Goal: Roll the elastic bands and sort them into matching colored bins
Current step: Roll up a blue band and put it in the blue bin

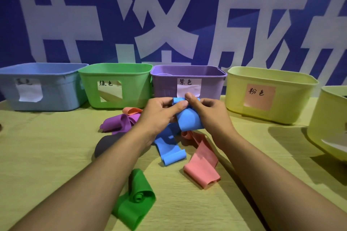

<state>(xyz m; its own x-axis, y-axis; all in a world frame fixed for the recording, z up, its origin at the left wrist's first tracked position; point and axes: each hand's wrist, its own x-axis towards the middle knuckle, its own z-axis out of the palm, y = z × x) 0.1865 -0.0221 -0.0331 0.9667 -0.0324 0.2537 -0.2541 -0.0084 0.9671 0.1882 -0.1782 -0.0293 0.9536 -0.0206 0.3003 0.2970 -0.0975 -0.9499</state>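
while both hands pinch its top | blue band [188, 120] trails lengthwise toward the viewer; tail curled

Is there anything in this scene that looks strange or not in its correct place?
One oddity: the bin labelled pink, fourth from the left, is pale yellow; only its label is pink. Otherwise nothing stands out: both hands hold the blue band, and the other bands lie loose on the table, not yet sorted.

Both forearms extend forward; left hand [161, 112] and right hand [210, 112] meet at centre, fingers and thumbs curled, pinching.
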